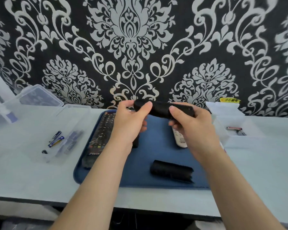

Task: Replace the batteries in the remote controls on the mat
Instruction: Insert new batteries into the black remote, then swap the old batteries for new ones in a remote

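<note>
I hold a black remote control crosswise above the blue mat. My left hand grips its left end and my right hand grips its right end, thumbs on top. On the mat lie a long black remote with many buttons at the left, a white remote partly hidden under my right hand, and a black battery cover near the front. Another dark object is mostly hidden behind my left wrist.
A clear box at the left holds several blue batteries. Behind it stands an open clear lid. A clear box at the right holds dark batteries. The white table's front edge runs below the mat.
</note>
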{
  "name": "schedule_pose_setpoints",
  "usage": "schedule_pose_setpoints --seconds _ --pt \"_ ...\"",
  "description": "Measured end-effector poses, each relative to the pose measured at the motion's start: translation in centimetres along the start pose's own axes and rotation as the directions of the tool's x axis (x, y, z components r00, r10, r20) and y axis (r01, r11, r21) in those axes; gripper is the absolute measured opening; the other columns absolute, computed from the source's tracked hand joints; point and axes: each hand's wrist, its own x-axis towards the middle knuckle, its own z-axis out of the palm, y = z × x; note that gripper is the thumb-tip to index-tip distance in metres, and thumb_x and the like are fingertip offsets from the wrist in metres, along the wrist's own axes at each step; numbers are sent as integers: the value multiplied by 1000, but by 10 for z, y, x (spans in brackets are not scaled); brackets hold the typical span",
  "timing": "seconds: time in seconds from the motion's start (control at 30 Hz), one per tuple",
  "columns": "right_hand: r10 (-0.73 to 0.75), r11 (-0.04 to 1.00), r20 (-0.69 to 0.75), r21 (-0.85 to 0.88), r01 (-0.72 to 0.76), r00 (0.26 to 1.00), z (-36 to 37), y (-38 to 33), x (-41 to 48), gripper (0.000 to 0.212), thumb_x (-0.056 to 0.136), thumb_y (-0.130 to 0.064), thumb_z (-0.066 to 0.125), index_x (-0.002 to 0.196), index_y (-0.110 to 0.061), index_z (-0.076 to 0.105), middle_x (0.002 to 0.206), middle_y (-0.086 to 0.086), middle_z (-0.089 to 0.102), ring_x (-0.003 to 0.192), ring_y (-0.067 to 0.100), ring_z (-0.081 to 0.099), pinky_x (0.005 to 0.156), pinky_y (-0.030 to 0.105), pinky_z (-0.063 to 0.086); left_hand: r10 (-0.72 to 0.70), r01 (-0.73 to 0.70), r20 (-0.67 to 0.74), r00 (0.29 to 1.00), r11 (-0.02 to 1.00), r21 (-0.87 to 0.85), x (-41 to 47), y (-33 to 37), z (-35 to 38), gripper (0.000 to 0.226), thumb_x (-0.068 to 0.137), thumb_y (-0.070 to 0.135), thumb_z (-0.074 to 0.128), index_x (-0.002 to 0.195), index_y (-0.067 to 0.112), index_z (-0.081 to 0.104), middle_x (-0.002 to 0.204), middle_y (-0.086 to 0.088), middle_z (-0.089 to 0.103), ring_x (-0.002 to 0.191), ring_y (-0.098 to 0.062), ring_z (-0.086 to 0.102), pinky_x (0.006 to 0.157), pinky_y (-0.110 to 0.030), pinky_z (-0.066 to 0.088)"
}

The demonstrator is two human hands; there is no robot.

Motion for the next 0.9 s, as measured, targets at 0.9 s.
schedule_pose_setpoints --seconds 0.9 --pt "50 943 -475 -268 -199 879 -172 0 11 25 91 -29 53 76 -9 54 64 1 62 65 21 52 64 33 40 388 -801 704 595 360 478 -22 -34 156 25 98 22 49 107 19 72 115 11 66 104 -13 50 84 -15 25"
